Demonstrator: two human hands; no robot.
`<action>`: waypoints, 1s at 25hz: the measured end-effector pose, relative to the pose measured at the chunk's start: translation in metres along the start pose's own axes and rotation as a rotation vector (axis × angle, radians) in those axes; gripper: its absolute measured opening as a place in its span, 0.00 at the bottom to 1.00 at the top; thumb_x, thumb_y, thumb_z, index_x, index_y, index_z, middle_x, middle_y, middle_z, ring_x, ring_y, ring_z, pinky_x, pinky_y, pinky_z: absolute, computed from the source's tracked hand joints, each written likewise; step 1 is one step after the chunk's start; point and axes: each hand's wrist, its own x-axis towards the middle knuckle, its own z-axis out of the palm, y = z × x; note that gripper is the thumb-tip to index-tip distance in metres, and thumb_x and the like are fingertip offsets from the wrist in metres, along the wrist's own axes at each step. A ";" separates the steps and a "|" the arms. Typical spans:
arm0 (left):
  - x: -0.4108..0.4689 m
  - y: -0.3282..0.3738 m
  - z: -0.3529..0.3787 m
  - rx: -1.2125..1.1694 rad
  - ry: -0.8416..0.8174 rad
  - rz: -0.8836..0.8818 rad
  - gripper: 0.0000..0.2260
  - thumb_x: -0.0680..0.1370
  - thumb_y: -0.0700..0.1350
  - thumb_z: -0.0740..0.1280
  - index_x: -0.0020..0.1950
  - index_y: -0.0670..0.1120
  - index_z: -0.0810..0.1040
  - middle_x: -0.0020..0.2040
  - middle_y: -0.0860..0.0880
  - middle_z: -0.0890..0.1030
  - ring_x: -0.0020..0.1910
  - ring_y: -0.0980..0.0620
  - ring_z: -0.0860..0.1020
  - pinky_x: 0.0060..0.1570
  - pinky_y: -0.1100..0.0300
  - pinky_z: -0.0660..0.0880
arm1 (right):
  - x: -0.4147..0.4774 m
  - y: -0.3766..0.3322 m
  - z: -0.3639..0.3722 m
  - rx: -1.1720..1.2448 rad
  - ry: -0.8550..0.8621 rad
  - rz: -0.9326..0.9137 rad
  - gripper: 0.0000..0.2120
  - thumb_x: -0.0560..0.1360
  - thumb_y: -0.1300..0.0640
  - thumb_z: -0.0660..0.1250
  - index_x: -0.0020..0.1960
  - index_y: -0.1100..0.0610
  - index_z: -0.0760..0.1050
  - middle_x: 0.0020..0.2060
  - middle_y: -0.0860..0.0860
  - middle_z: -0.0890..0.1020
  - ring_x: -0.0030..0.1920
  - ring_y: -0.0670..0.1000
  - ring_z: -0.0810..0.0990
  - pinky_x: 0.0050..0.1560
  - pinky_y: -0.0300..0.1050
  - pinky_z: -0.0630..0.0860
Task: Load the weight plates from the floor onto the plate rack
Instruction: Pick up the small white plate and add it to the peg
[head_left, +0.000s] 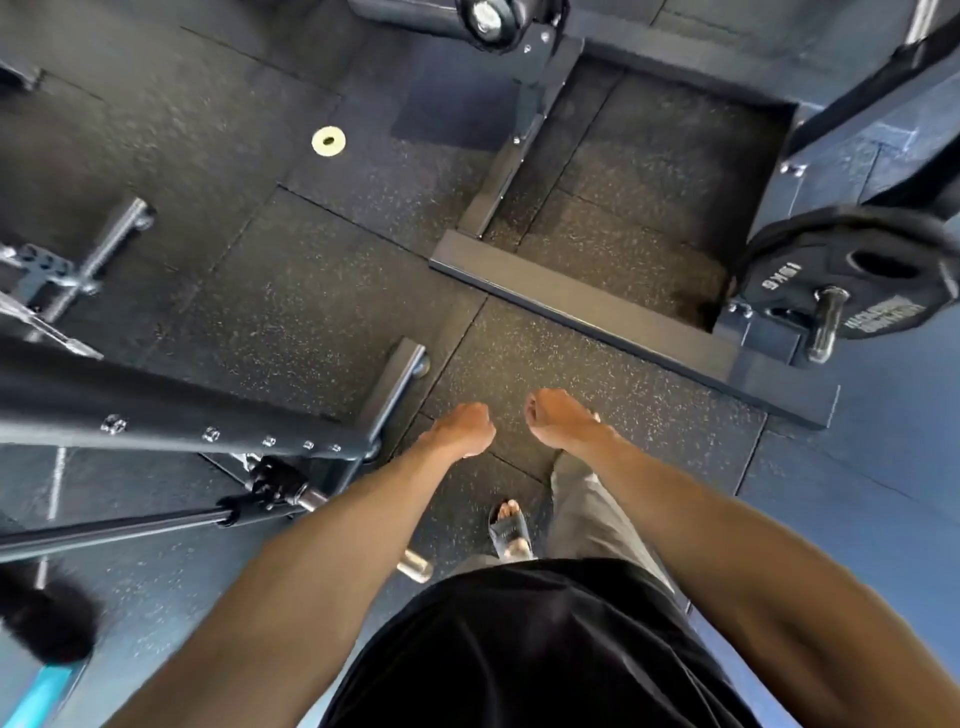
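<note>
My left hand (464, 428) and my right hand (558, 418) hang side by side over the speckled rubber floor, both with fingers curled and nothing in them. A black 15 kg weight plate (852, 270) sits on a steel peg (827, 325) of the frame at the right. Far ahead on the left a small pale yellow plate (328, 140) lies flat on the floor. Another black plate (488, 21) hangs on a peg at the top edge.
A black steel base frame (597, 306) crosses the floor in front of me. A rack with bolted beams and bare pegs (208, 426) fills the left side. My sandalled foot (510, 530) stands below my hands.
</note>
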 end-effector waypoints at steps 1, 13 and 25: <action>0.015 0.001 -0.013 -0.002 -0.011 -0.020 0.16 0.80 0.42 0.56 0.60 0.36 0.78 0.60 0.36 0.80 0.58 0.37 0.79 0.53 0.49 0.75 | 0.017 -0.002 -0.015 -0.044 -0.023 -0.005 0.16 0.81 0.63 0.55 0.36 0.62 0.73 0.28 0.52 0.73 0.30 0.55 0.75 0.30 0.45 0.65; 0.183 0.031 -0.244 -0.376 0.137 -0.242 0.15 0.81 0.42 0.56 0.62 0.38 0.77 0.59 0.37 0.81 0.59 0.38 0.80 0.58 0.50 0.76 | 0.287 -0.085 -0.207 -0.348 -0.271 -0.281 0.09 0.78 0.59 0.57 0.51 0.59 0.75 0.51 0.60 0.81 0.52 0.61 0.80 0.44 0.50 0.74; 0.334 -0.134 -0.438 -0.662 0.089 -0.386 0.13 0.79 0.43 0.59 0.55 0.37 0.79 0.53 0.36 0.83 0.52 0.38 0.83 0.52 0.49 0.80 | 0.528 -0.306 -0.293 -0.511 -0.255 -0.368 0.11 0.80 0.59 0.57 0.55 0.58 0.78 0.56 0.58 0.82 0.59 0.60 0.79 0.53 0.49 0.74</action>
